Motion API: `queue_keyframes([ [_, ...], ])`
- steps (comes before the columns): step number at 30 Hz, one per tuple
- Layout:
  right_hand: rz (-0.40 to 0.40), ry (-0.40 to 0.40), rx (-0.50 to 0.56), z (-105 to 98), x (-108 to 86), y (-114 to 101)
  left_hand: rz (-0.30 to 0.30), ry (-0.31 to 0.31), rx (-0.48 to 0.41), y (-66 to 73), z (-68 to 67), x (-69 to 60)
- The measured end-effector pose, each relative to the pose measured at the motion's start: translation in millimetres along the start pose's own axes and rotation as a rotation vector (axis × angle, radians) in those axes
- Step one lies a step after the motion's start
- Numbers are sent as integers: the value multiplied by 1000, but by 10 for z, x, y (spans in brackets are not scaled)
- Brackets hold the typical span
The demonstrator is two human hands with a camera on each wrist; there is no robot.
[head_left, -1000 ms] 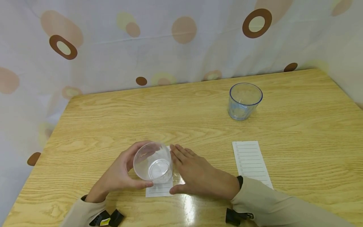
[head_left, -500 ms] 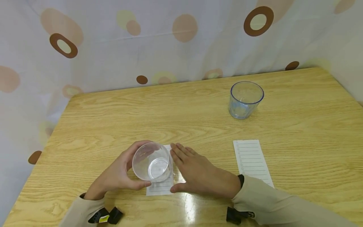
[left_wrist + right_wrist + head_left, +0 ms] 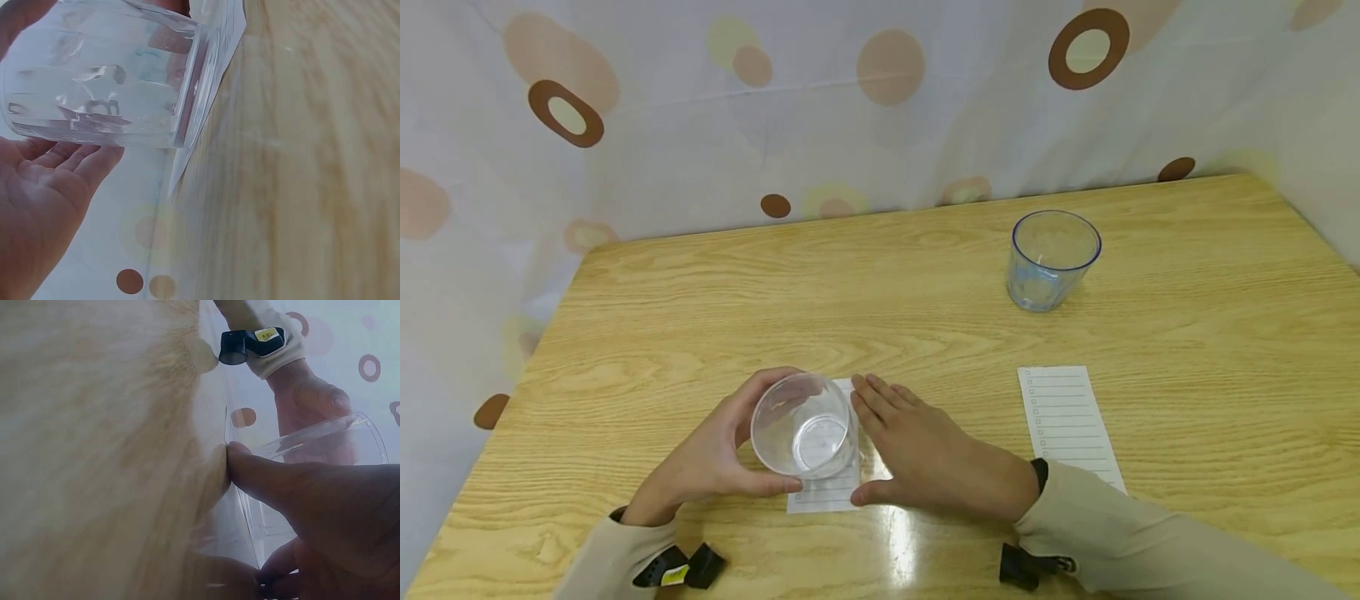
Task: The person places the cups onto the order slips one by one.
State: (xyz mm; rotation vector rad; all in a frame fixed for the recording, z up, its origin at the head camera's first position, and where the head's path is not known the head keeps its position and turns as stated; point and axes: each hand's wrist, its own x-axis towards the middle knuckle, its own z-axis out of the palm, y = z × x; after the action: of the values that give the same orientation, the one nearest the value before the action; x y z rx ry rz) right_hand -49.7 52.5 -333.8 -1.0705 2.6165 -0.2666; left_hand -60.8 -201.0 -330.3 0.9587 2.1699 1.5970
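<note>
A clear plastic cup [image 3: 805, 429] stands upright on a lined white paper slip [image 3: 826, 500]. My left hand [image 3: 718, 458] holds the cup from the left, thumb at the near side and fingers around the back. In the left wrist view, the clear cup [image 3: 100, 81] has its base against the paper. To the right of the cup, my right hand [image 3: 925, 454] rests with mostly straight fingers and thumb at the slip's right edge. The right wrist view has the right thumb [image 3: 269, 478] down at the paper and tabletop. Part of the slip is hidden under the cup.
A second clear cup [image 3: 1051, 267] with a blue rim stands farther back on the right. Another lined paper slip [image 3: 1067, 421] lies in front of it, partly covered by the right sleeve [image 3: 1097, 525]. A patterned curtain [image 3: 700, 150] hangs behind the wooden table [image 3: 700, 308].
The head view has shifted slightly, so the scene sits a little higher. Both hands, the cup and the slips keep their places.
</note>
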Motion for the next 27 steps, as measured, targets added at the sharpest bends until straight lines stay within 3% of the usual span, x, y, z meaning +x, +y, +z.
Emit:
queue_keyframes([
  [20,-23,13,1,-20,-26,16,6,-4,35,-6,-8,8],
  [27,-26,9,36,-8,-23,16,-25,-42,-22,41,-40,2],
])
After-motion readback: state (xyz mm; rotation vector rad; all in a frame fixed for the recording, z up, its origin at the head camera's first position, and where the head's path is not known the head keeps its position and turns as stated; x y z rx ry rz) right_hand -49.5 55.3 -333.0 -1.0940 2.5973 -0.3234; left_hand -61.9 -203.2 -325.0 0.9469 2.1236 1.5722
